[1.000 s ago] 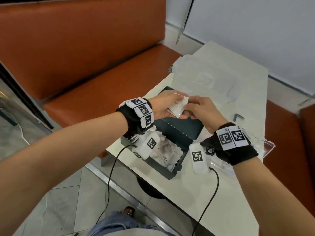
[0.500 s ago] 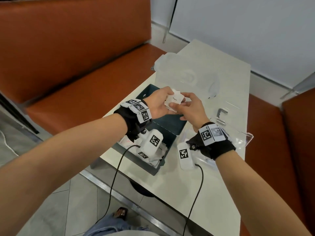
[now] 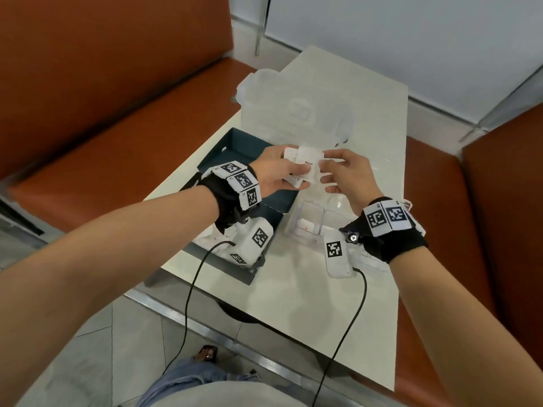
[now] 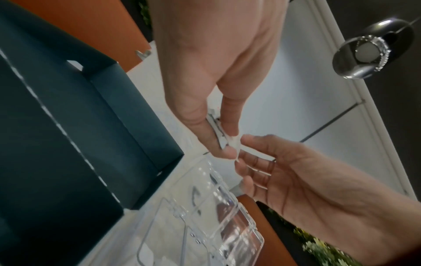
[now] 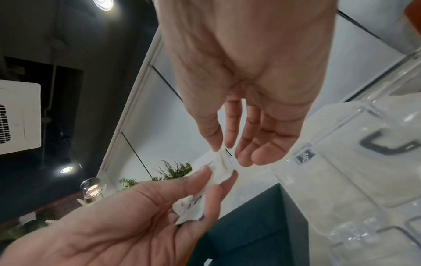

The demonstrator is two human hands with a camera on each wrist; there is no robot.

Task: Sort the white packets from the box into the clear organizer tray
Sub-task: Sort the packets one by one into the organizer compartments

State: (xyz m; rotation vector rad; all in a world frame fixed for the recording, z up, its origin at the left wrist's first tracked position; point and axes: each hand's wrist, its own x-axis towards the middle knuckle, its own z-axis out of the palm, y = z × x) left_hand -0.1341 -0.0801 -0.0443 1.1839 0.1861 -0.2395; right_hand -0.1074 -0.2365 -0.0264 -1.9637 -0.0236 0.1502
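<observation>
My left hand holds a small stack of white packets above the right edge of the dark teal box. In the left wrist view the packets sit pinched between thumb and forefinger. My right hand pinches the corner of the top packet with thumb and index finger, its other fingers loose. The clear organizer tray lies on the table under my right wrist, with a white packet in one compartment. More white packets lie in the box, mostly hidden by my left wrist.
A translucent plastic sheet lies at the back of the white table. Through the tray a dark U-shaped piece shows. Orange bench seats flank the table. Black cables hang from both wrists past the table's near edge.
Both hands have shifted from over the box toward the tray. The right hand now pinches the top packet at its corner, with the stack fanned out.
</observation>
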